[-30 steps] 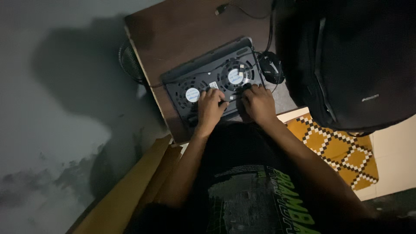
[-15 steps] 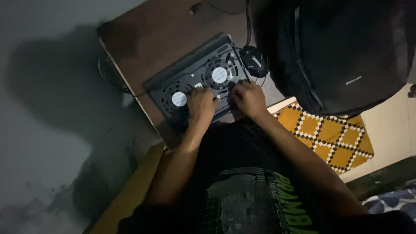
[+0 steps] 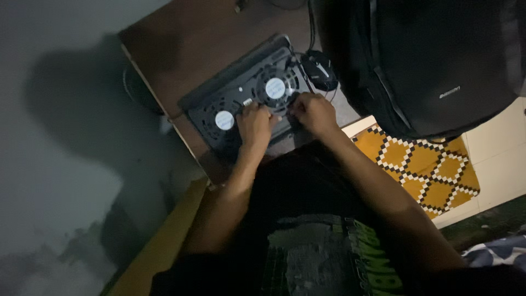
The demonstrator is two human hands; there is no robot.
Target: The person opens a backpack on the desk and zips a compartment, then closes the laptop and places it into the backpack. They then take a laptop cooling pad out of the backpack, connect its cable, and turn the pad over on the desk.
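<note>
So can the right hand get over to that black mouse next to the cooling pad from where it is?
Probably yes. The right hand rests on the cooling pad, the mouse lies just beyond it, and nothing sits between them but a thin cable.

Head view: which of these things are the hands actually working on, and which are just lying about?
In hand:
- black cooling pad with two fans, on the brown table
- left hand and right hand, both on the pad's near edge

Lying about:
- black mouse beside the pad
- black backpack
- yellow patterned mat
- cable on the table
</note>
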